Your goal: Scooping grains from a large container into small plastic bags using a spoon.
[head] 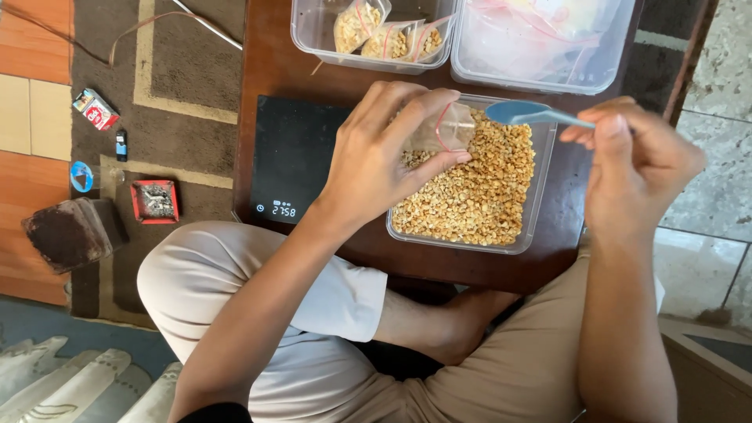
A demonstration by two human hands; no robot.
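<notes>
My left hand holds a small clear zip bag open over a clear plastic tub filled with yellow split grains. My right hand grips the handle of a blue plastic spoon, whose bowl hovers right beside the bag's mouth. The tub stands on a low dark wooden table, partly over a black digital scale with a lit display.
At the table's far edge stand a clear tub with three filled small bags and another clear tub with empty bags. My crossed legs lie under the table. On the rug at left are a red ashtray, a lighter and a small red-and-white box.
</notes>
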